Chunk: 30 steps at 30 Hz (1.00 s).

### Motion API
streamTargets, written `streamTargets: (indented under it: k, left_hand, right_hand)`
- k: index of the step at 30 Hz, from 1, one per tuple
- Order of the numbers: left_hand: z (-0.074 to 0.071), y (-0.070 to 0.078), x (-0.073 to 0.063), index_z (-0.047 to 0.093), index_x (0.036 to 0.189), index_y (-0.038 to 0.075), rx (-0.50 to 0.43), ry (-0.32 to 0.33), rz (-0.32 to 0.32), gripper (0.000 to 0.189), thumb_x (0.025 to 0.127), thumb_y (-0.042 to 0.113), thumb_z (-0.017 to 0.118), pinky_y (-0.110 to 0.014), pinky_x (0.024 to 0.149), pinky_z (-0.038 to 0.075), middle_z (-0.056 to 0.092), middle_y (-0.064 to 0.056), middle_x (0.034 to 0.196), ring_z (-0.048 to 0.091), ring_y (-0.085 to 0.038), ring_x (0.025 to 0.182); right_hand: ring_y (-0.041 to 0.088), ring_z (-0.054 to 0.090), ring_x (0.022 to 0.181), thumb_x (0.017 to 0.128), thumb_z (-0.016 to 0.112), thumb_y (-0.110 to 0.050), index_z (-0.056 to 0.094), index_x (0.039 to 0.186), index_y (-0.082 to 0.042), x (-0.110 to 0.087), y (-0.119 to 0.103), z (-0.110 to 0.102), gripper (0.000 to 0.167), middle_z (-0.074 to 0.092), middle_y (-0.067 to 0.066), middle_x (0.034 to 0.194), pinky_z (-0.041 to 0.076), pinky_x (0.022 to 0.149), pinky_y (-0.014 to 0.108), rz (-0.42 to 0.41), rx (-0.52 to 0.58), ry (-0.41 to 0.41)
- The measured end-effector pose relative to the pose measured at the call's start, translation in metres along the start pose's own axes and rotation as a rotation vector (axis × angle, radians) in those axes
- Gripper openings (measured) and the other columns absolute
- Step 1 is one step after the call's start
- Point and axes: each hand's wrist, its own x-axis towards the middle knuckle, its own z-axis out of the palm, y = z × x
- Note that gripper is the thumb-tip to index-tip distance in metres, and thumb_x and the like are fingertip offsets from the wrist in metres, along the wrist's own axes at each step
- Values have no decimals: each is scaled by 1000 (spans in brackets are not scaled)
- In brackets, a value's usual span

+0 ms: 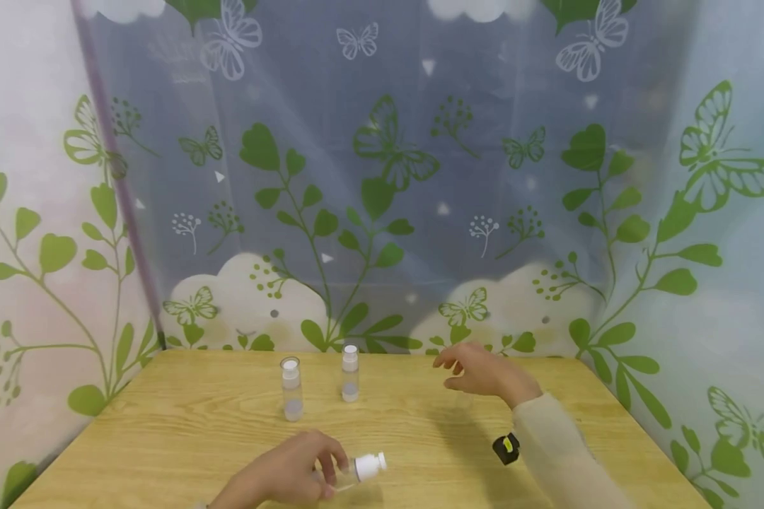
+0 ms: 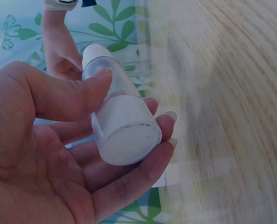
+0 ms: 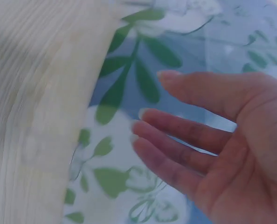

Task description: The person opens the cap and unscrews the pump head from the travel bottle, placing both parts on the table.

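Near the front of the table, my left hand (image 1: 299,463) grips a small clear pump bottle (image 1: 368,466) with a white top, tipped on its side and pointing right. In the left wrist view the thumb lies along the bottle (image 2: 127,121), the fingers curl beneath it, and its whitish base faces the camera. My right hand (image 1: 484,372) hovers over the back right of the table with nothing in it; the right wrist view shows its fingers (image 3: 176,135) loosely bent and apart from the thumb. Two similar bottles stand upright further back, one at the left (image 1: 292,389) and another bottle (image 1: 350,375) beside it.
The wooden table (image 1: 184,424) ends at a curtain (image 1: 331,177) printed with leaves and butterflies, which also hangs at both sides. A small black object with a yellow mark (image 1: 506,448) shows by the right sleeve (image 1: 560,445).
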Motion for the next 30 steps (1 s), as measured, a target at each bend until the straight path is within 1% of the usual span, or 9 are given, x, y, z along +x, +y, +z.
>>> streamTargets:
  k: [6,8,12,16,22,30]
  left_hand:
    - [2,2,0,74,106,8,-3,-10,-16,36,74,-8,71,-20,60,48,71,6,82,53,-4,59]
    - [3,3,0,74,106,9,1,-12,-17,35,74,-7,72,-21,61,48,71,6,82,54,-4,59]
    - [3,4,-1,74,106,10,11,-12,-20,35,74,-6,72,-21,63,49,71,7,82,56,-5,62]
    - [3,6,0,74,106,10,17,-14,-22,34,75,-4,74,-22,65,50,72,6,83,58,-5,64]
    - [5,7,2,75,107,9,23,-23,-17,35,75,-4,74,-22,64,51,74,5,83,59,-4,65]
    - [6,6,1,75,108,9,41,-25,-19,37,74,-4,73,-22,65,52,74,6,83,60,-4,67]
  right_hand:
    - [23,72,98,95,72,-11,71,124,-8,-10,-28,7,28,72,12,123,59,84,30,-108,62,-55]
    - [19,73,96,95,71,-11,71,123,-10,-12,-36,11,28,73,10,123,58,84,26,-123,84,-75]
    - [13,73,95,96,71,-11,72,123,-12,-18,-54,18,27,74,8,123,59,83,24,-157,137,-107]
    - [6,72,94,96,71,-11,72,122,-14,-24,-67,27,26,74,7,122,58,81,20,-178,195,-135]
    - [3,70,93,96,72,-13,72,121,-15,-27,-75,38,26,74,5,122,58,80,19,-177,232,-170]
    - [3,70,95,96,73,-12,71,123,-14,-29,-80,42,28,74,6,123,58,80,18,-182,263,-188]
